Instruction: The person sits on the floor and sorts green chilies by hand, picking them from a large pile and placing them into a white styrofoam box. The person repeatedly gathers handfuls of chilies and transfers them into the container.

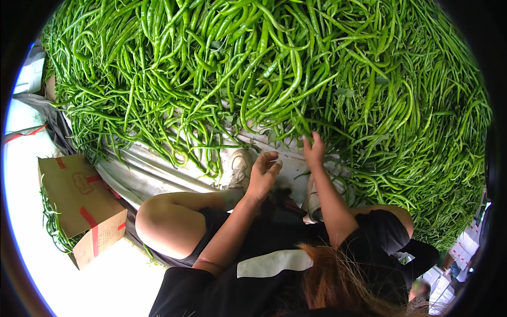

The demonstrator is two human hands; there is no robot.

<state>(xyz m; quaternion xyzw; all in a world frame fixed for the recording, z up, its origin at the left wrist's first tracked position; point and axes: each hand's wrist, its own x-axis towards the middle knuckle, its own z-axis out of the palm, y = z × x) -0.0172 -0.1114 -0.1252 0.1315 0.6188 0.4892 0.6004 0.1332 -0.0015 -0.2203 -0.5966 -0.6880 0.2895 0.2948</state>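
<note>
A large heap of long green chili peppers point(253, 59) spreads in front of me. My left hand point(264, 174) hovers over the pale sheet point(190, 172) near one shoe point(239, 166), fingers curled and apart, with nothing in it. Farther forward and to the right, my right hand point(315, 149) is at the heap's lower edge. A slim green pepper point(302, 121), slightly blurred, runs in between its thumb and fingers. Other peppers and some leaves lie close around those fingertips.
At left stands a cardboard box point(79, 198) with red tape and printing, peppers showing at its side. Peppers also bank up close to my right knee point(402, 220). White boxes point(437, 285) and part of another person point(419, 289) appear at lower right.
</note>
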